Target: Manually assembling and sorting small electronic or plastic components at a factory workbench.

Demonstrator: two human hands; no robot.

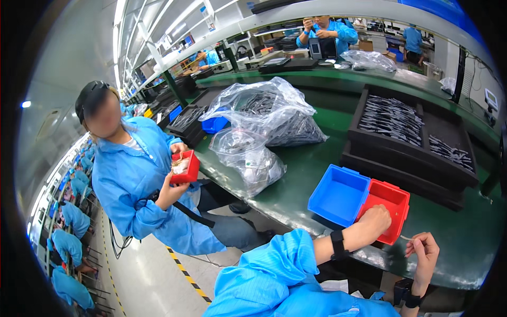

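My left hand (377, 220) reaches down into a small red bin (400, 217). Its fingers point into the bin and are mostly hidden behind the back of the hand, so I cannot see whether they hold anything. Just right of that bin, my right hand (424, 250) is raised near the table edge. Thumb and fingertips pinch a thin pale strip (406, 238), too small to name more exactly. Against the red bin's left side stands a blue bin (338, 194) with nothing visible inside.
Stacked black trays (406, 164) hold many slim dark metal parts at the far right. Clear plastic bags of similar parts (296, 127) sit mid-table, with a smaller bag (253, 164) nearer. On my left, a co-worker (142, 174) in blue holds a red box (186, 168).
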